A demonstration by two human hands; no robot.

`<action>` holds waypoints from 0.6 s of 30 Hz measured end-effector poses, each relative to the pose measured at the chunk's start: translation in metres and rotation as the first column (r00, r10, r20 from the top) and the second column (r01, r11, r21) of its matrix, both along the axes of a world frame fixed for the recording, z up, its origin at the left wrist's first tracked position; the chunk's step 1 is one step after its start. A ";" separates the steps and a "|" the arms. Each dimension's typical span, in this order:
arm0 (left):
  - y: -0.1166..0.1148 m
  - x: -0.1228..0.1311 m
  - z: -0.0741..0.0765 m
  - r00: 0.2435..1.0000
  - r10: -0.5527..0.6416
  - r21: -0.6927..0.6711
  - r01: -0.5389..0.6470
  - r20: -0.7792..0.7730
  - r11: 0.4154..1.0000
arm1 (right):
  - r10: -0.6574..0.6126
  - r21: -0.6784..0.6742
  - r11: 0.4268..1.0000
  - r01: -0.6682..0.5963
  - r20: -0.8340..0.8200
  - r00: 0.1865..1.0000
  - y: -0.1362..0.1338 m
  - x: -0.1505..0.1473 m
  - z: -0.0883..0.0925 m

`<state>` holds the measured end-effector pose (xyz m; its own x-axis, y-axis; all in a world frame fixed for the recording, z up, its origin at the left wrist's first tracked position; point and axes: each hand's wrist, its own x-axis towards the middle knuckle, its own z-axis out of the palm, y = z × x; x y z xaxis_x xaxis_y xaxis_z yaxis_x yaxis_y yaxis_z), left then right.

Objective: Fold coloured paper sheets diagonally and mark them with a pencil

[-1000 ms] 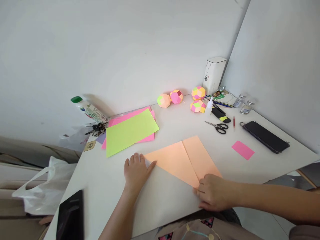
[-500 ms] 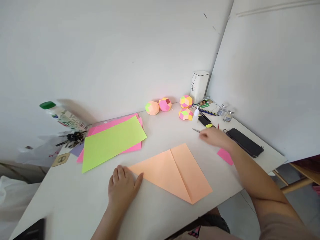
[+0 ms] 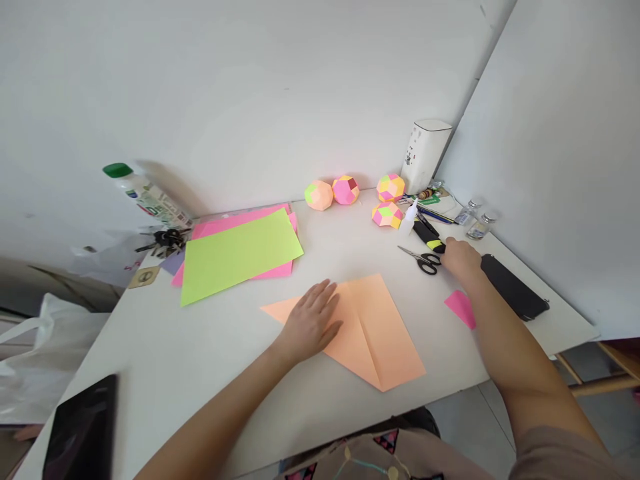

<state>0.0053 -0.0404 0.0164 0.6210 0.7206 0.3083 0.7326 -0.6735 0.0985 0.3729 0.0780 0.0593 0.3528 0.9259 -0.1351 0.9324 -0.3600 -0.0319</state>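
Observation:
A folded orange paper [image 3: 373,327] lies on the white table [image 3: 210,347] in front of me. My left hand [image 3: 313,320] rests flat on its left half, fingers spread. My right hand [image 3: 463,259] reaches out to the right, fingers curled by the handles of black scissors [image 3: 423,259] and a black and yellow marker [image 3: 430,237]. Whether it grips anything I cannot make out.
A green sheet [image 3: 240,253] lies on pink sheets at the back left, beside keys [image 3: 165,241] and a green-capped bottle [image 3: 145,193]. Several paper balls [image 3: 345,190], a white box [image 3: 425,155], a black case [image 3: 513,288], a pink note [image 3: 460,308] and a dark tablet [image 3: 80,433] are around.
My left hand slid right from the paper's left corner onto the orange sheet. My right hand left the paper's near corner and reached to the scissors at the right.

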 end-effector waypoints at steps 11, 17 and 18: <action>-0.003 0.013 -0.020 0.990 -0.081 -0.139 0.064 -0.120 0.988 | -0.163 0.106 0.980 0.168 -0.052 0.985 -0.006 0.000 0.013; -0.001 0.016 -0.017 0.987 -0.091 -0.152 0.070 -0.132 0.986 | 0.272 0.567 0.815 0.119 -0.556 0.785 -0.033 -0.008 0.038; -0.001 0.017 -0.015 0.986 -0.090 -0.156 0.068 -0.138 0.985 | 0.342 0.560 0.823 0.089 -0.616 0.710 -0.037 -0.015 0.042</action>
<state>0.0224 -0.0415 0.0014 0.7077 0.6989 0.1034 0.6916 -0.7152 0.1008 0.3574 0.0406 0.1012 0.2384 0.9443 0.2268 0.6074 0.0372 -0.7936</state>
